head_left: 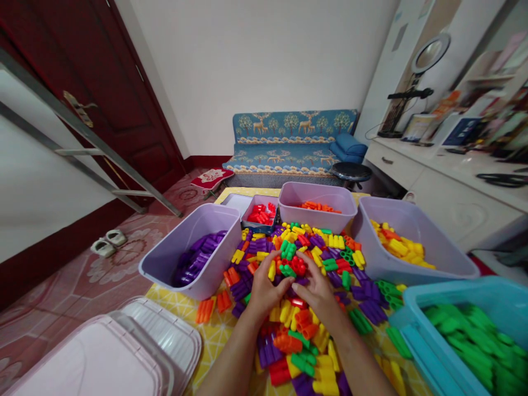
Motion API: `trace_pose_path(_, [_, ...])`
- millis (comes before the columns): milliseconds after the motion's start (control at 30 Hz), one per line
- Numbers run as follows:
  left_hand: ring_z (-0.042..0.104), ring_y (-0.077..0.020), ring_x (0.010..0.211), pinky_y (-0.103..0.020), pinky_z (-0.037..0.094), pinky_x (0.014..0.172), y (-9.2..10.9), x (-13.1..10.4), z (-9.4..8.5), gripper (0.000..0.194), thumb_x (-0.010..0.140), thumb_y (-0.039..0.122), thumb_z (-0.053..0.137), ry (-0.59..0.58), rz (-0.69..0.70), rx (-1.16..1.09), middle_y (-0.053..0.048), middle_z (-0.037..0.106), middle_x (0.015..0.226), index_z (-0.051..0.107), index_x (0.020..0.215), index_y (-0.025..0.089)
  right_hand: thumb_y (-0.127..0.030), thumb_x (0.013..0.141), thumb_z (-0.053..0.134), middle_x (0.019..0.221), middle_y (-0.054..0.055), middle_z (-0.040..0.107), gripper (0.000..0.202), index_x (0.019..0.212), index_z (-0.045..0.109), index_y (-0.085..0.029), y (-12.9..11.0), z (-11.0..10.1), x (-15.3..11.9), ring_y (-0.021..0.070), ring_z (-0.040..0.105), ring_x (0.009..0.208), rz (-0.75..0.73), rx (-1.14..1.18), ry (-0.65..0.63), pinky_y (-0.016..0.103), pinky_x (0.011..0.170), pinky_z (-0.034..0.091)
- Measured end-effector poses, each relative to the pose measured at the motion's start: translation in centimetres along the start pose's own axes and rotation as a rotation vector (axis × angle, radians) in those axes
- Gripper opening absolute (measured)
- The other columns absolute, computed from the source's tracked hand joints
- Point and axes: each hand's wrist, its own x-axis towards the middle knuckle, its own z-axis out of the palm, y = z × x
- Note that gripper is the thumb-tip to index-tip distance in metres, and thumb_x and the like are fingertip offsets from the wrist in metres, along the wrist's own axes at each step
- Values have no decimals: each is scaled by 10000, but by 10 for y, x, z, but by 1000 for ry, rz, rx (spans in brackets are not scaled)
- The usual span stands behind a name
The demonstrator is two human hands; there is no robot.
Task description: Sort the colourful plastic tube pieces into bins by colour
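Note:
A heap of coloured plastic pieces (286, 346) lies on a yellow patterned tablecloth. Above the middle of the heap, my left hand (266, 283) and my right hand (315, 283) curve around a small cluster of red and green pieces (292, 265), thumbs nearly touching. The left fingertips are beside a yellow piece (271, 270). Around the heap stand a lilac bin of purple pieces (202, 256), a small box of red pieces (262, 214), a lilac bin of orange pieces (319, 207), a lilac bin of yellow pieces (402, 245) and a turquoise bin of green pieces (474, 335).
Stacked lids (111, 357) lie at the front left. Beyond the table are a blue sofa (289, 148), a black round stool (351, 171) and a red stool (212, 179). A metal ladder (103, 148) leans at the left; a white cabinet (445, 187) stands at the right.

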Motion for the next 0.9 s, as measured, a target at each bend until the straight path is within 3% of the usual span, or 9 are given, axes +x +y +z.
trace_pose_path(100, [602, -251, 1082, -379, 457, 962, 4, -1, -2, 497, 696, 302, 751, 2, -37, -90, -72, 649, 1154, 586, 1156, 208, -327, 807, 605, 1316, 67, 567, 578, 1355, 434, -266, 5, -4, -2, 238, 557, 1184, 60, 155, -50, 406, 997, 458])
trace_pose_path(233, [633, -236, 993, -358, 485, 903, 6, -2, -2, 436, 714, 330, 740, -23, -45, -100, -67, 676, 1077, 609, 1108, 197, -375, 802, 635, 1281, 79, 588, 500, 1273, 526, -246, 15, -14, -2, 257, 546, 1186, 72, 43, 39, 425, 1018, 434])
trace_pose_path(400, [616, -237, 1004, -377, 470, 913, 2, -1, -1, 257, 808, 327, 636, 7, -3, -8, -79, 669, 1027, 650, 1027, 192, -408, 785, 660, 1255, 94, 598, 554, 1286, 504, -228, 19, -17, -4, 270, 562, 1152, 92, 42, 131, 445, 1008, 434])
trace_pose_path(533, [448, -280, 1264, -439, 360, 1051, 3, -1, -2, 270, 830, 329, 602, -44, 122, 77, -113, 493, 1334, 663, 1067, 215, -429, 802, 637, 1282, 97, 576, 565, 1302, 479, -220, 15, -15, -5, 260, 544, 1176, 95, 36, 171, 437, 1028, 415])
trace_pose_path(633, [329, -299, 1354, -476, 290, 1099, 6, -2, -3, 480, 806, 380, 632, -79, 171, 100, -104, 337, 1475, 552, 1261, 254, -430, 815, 620, 1314, 93, 556, 577, 1330, 450, -233, 14, -14, -6, 256, 523, 1204, 71, -5, 179, 440, 1043, 399])
trace_pose_path(733, [388, -302, 1311, -487, 307, 1086, 7, -3, -3, 651, 744, 423, 700, -102, 197, 92, -113, 452, 1401, 476, 1334, 265, -416, 833, 603, 1380, 80, 501, 538, 1324, 462, -249, 15, -13, -8, 246, 467, 1265, 8, -78, 159, 425, 1070, 372])
trace_pose_path(900, [566, -265, 1093, -430, 422, 981, 6, -2, 0, 303, 778, 363, 682, -52, 148, 30, -100, 655, 1095, 673, 1049, 226, -412, 869, 555, 1375, 76, 508, 491, 1328, 473, -257, 13, -14, -9, 230, 492, 1239, 3, -155, 98, 405, 1045, 397])
